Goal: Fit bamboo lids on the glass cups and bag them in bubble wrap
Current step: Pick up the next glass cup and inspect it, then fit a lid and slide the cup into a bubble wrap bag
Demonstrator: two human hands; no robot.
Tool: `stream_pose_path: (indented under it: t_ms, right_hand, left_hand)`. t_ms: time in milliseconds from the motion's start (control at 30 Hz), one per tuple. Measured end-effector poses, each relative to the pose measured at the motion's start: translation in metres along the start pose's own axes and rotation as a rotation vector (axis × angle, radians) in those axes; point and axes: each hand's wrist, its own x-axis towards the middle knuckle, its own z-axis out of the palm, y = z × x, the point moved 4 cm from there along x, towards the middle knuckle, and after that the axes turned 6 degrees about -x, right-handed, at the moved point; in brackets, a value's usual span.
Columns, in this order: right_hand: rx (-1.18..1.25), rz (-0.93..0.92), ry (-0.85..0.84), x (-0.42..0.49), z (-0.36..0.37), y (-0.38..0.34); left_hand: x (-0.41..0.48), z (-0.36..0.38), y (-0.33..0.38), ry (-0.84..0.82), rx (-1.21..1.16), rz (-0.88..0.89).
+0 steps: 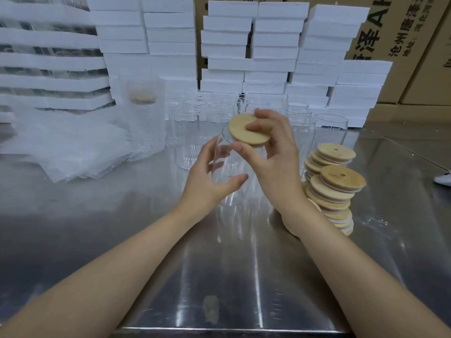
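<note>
One bamboo lid (246, 132) to seat; found it tilted across the mouth of the glass cup (228, 191), not yet down.
Gripped the cup, tilted over the steel table (219, 264), in left hand (210, 174), fingers and thumb curled loosely round its wall; pinched the lid in right hand (275, 154), fingers curled over its top and near edge. Judged best to level the lid square to the rim first, then press evenly all round, bracing the cup firmly against slipping. Noted lid stack (334, 189) just right of the cup, unlidded cups (192, 123) behind it, bubble wrap bags (66, 152) well left of it.
</note>
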Motion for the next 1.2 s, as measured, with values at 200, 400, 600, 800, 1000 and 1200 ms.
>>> stream_pose_path:
  t_ms: [200,400,600,800,1000,1200]
  right_hand:
    - [-0.110,0.014,-0.149,0.000,0.008,0.004]
    - [-0.198,-0.006,-0.168,-0.002,0.017,0.009]
    - [-0.263,0.002,-0.150,0.001,0.029,0.011]
    - [-0.245,-0.019,-0.148,0.000,0.029,0.016]
    - [-0.125,0.012,-0.148,-0.004,0.025,0.017]
    - [-0.077,-0.004,-0.083,-0.013,0.014,0.014]
  left_hand:
    - [0.000,0.003,0.002,-0.053,-0.048,-0.013]
    - [0.003,0.000,0.001,-0.074,-0.030,-0.043]
    - [0.008,-0.012,0.003,-0.171,0.083,-0.063]
    - [0.034,-0.109,0.020,0.487,0.519,0.097]
    - [0.028,-0.211,-0.012,0.691,1.184,-0.296]
    - [0.023,-0.213,-0.024,0.706,1.288,-0.389]
